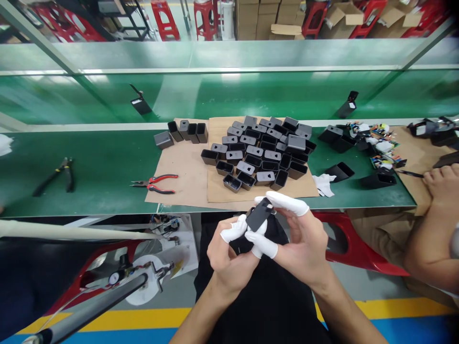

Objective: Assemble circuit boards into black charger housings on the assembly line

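Black rectangular casing [258, 217] held over person's lap, before green bench [107, 172]. Left hand [229, 253], white-covered fingertips, pinching one side; right hand [304, 239], likewise covered, thumb and fingers closed around it. Beyond: grouped dark-grey box-shaped casings [254, 151] on brown cardboard sheet [188, 167].

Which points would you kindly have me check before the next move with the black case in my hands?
1. Grip: the left hand and right hand both hold the black case: ok.
2. Finger protection: white finger covers show on both hands: ok.
3. Clearance: the held case is apart from the grouped cases on the bench: ok.
4. Pliers: the red-handled pliers lie on brown sheeting, away from both hands: ok.
5. Neighbour: the co-worker's hand at far right is well apart: ok.
6. Inside of the held case: hidden, so cannot tell.
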`<state>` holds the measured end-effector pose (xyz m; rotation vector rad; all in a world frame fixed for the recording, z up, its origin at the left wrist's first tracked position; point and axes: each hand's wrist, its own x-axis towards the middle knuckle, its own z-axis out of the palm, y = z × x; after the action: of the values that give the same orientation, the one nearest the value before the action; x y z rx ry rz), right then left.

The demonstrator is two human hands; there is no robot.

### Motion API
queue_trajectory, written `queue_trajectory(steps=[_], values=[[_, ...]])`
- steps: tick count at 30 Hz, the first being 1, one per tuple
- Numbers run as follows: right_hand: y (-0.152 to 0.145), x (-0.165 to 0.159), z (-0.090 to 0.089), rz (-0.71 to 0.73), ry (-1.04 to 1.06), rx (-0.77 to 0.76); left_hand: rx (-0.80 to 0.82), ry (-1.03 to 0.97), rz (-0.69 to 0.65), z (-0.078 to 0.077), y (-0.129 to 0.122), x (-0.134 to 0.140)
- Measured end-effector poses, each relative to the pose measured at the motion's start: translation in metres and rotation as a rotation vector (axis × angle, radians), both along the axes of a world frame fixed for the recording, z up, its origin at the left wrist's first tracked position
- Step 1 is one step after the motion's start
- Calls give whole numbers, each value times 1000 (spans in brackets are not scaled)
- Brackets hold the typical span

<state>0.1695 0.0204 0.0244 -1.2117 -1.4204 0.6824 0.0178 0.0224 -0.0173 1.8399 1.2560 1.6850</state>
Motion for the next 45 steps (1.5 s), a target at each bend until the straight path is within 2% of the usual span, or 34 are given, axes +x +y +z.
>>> queue_trajectory(steps=[9,18,22,29,32,36,39,43,45], values=[[24,-2,-3,-12,190,-189,-93,-36,45,2,-1,4],[20,-6,0,-15,141,-181,-59,22,55,8,-1,1],[21,-7,0,-22,77,-224,-113,-28,48,2,-2,1],[17,-9,-5,68,-12,-287,-264,-187,86,-16,-1,0],[13,-18,-12,43,38,-283,-221,-194,128,-20,2,-3],[15,-32,-20,93,173,-310,-54,-77,157,-23,7,-12],[22,-30,-20,142,281,-276,-25,-83,67,-22,11,-21],[29,-10,-16,251,323,-241,-275,-232,-219,-17,14,-28],[28,-3,-16,293,321,-214,-318,-260,-252,-15,13,-27]])
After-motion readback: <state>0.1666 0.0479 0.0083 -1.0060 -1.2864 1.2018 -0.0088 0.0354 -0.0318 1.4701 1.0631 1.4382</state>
